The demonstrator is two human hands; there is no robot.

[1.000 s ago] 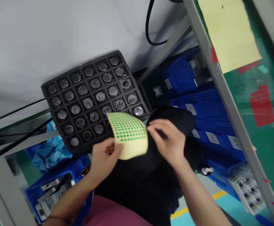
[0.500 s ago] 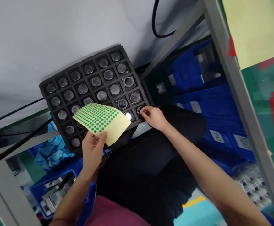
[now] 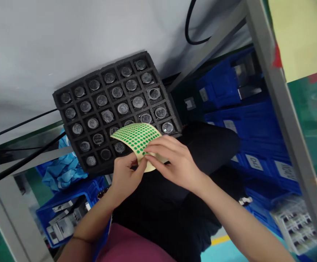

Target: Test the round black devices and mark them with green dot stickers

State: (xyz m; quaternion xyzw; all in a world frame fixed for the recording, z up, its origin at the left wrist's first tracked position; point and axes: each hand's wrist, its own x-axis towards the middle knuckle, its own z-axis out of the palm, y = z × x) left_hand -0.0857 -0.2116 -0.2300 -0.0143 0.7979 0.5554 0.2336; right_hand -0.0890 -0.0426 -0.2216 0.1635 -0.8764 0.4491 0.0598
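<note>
While both hands (image 3: 147, 165) pinch a green-dot sticker sheet (image 3: 136, 137), round metal parts (image 3: 123, 108) fill the foam tray (image 3: 65, 116).

- I count two hands in my view: my left hand (image 3: 124, 174) and my right hand (image 3: 172, 162).
- One yellow sticker sheet (image 3: 136, 138) with green dots; the dots are too many and too small for me to count.
- One black foam tray (image 3: 65, 112) on the worktop (image 3: 65, 43), laid out as a grid of five by six pockets, thirty in all.
- Round metal parts (image 3: 123, 108): I see about twenty-six, one per pocket; the sheet covers the remaining pockets, so I cannot tell their content.
- Three black cables (image 3: 19, 125): two at the left edge, one looped at the top.
- Several blue bins (image 3: 221, 83) under the worktop; I cannot count them exactly.
</note>
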